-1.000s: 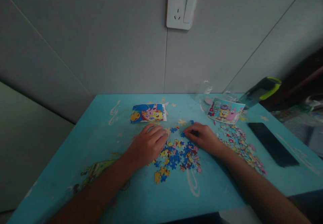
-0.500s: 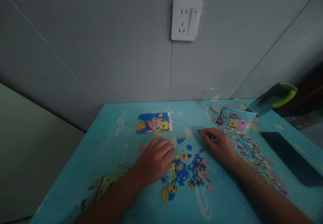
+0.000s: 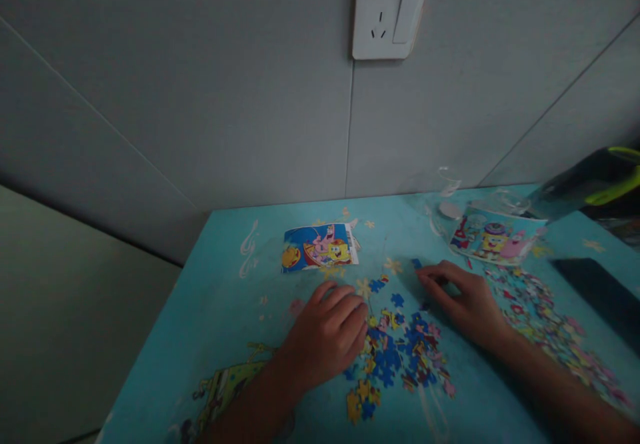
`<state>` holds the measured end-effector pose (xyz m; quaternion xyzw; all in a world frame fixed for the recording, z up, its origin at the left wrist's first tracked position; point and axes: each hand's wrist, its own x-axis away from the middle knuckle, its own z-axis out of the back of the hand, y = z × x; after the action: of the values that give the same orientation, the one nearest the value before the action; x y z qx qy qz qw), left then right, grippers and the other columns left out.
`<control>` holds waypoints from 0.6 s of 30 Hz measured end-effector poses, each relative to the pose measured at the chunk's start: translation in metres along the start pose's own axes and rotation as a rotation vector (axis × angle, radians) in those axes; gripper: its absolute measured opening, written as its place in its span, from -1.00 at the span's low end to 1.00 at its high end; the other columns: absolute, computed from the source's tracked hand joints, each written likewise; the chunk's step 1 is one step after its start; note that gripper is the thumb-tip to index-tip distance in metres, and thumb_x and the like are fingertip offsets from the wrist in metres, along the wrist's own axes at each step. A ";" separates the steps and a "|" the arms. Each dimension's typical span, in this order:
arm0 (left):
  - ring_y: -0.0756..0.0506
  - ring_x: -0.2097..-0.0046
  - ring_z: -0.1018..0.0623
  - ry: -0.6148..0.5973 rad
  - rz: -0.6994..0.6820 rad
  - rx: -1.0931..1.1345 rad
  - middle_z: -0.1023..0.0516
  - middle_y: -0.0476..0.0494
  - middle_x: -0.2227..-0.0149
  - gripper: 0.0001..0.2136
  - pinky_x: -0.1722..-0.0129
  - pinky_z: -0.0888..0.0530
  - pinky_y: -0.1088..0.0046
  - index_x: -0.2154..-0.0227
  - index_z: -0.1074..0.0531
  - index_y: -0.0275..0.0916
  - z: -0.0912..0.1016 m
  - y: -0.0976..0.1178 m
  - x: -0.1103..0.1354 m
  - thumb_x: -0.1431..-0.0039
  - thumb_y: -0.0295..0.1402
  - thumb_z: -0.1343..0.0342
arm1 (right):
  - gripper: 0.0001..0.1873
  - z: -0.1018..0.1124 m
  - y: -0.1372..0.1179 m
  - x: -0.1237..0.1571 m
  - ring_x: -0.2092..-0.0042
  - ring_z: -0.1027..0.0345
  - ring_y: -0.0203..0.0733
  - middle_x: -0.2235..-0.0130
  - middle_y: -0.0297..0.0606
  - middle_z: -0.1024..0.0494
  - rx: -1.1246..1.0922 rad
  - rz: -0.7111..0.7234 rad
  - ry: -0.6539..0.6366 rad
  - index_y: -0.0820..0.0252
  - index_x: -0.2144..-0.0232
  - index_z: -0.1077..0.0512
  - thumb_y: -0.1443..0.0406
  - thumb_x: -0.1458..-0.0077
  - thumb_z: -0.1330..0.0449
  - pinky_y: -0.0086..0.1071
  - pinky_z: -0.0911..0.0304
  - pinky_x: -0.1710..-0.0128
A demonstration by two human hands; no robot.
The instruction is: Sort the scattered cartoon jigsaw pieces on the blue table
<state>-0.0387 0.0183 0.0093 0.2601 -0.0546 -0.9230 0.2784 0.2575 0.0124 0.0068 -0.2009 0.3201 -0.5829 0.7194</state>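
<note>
My right hand pinches a small blue jigsaw puzzle piece between thumb and fingertips, just above the table right of the middle. To its left is a loose heap of mixed puzzle pieces, blue, yellow, pink and brown. My left hand lies palm down at that heap's left edge. Its fingers are loosely bent and slightly apart; the fingertips are partly hidden, and no held piece shows. Beyond the left hand lies a blue picture card with cartoon figures.
A second heap of puzzle pieces spreads on the right, below another cartoon picture card. A dark flat slab lies at the right. Clear containers, a white lid and a dark bottle stand near the grey wall.
The view has shifted, so the table's things appear farther right. My right hand still pinches the blue piece, which now shows more plainly. The left hand stays by the heap.
</note>
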 end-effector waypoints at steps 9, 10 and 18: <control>-0.11 0.24 -0.48 0.185 -0.253 -0.080 -0.50 -0.07 0.39 -0.84 0.17 -0.44 0.22 0.12 -0.46 -0.26 0.019 0.028 -0.013 -0.26 -0.40 -0.08 | -0.66 -0.003 -0.032 0.001 0.42 -0.18 -0.22 0.57 -0.32 -0.34 0.338 0.578 -0.059 0.17 0.59 -0.32 0.35 -0.25 -0.11 -0.24 -0.06 0.31; -0.10 0.27 -0.47 0.212 -0.318 -0.052 -0.47 -0.04 0.42 -0.86 0.19 -0.43 0.23 0.16 -0.47 -0.22 0.021 0.041 -0.019 -0.28 -0.37 -0.06 | -0.67 -0.009 -0.040 0.002 0.41 -0.17 -0.21 0.57 -0.31 -0.35 0.418 0.587 -0.057 0.18 0.58 -0.33 0.35 -0.26 -0.11 -0.23 -0.04 0.31; -0.14 -0.04 -0.50 -0.041 -0.537 -0.233 -0.51 -0.17 -0.06 -0.65 0.03 -0.43 0.25 0.07 -0.55 -0.12 -0.006 0.185 -0.103 -0.44 -0.34 0.18 | -0.82 -0.050 -0.117 -0.014 0.31 -0.26 -0.11 0.45 -0.23 -0.52 0.671 0.768 -0.160 0.20 0.44 -0.47 0.36 -0.23 -0.18 -0.21 -0.02 0.30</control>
<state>0.1268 -0.0804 0.0962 0.2127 0.1168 -0.9688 0.0507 0.1381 0.0023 0.0515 0.1289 0.1099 -0.3303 0.9286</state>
